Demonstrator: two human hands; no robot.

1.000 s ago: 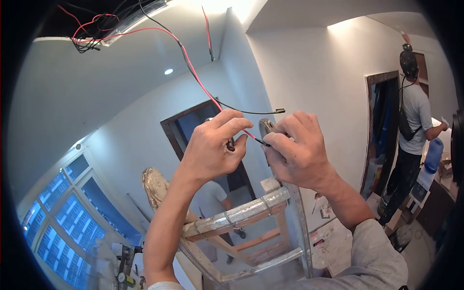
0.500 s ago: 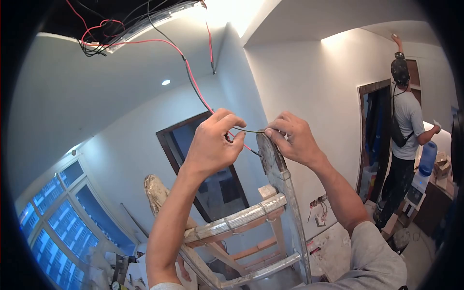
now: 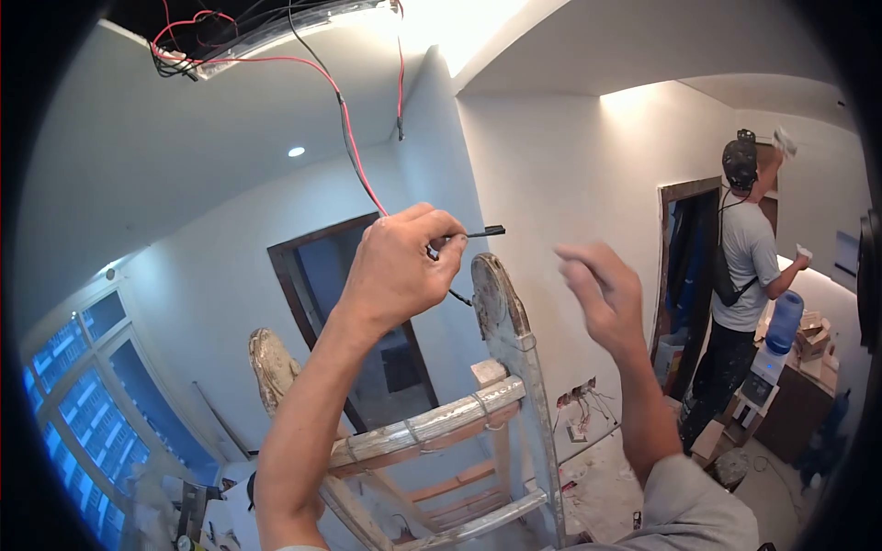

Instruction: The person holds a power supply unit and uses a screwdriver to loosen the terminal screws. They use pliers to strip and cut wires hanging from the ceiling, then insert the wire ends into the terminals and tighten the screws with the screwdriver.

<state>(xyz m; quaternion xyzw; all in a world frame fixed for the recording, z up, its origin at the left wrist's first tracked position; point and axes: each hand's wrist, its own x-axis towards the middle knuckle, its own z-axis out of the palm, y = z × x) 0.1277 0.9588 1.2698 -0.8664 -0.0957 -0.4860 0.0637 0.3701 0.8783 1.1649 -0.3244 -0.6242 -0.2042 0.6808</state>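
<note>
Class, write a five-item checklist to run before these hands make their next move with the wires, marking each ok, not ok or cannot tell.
1. Left hand holding the wires: ok.
2. Black wire end in view: ok, sticking out beyond that hand.
3. Right hand on the wires: not ok, held apart.
4. Power off: cannot tell.
5. Ladder footing secure: cannot tell, feet out of view.

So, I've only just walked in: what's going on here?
The person's left hand pinches a black wire, its dark end sticking out; a red wire runs down to that hand from the ceiling opening. The right hand is raised, apart from the wires. A co-worker stands off to the right.
</note>
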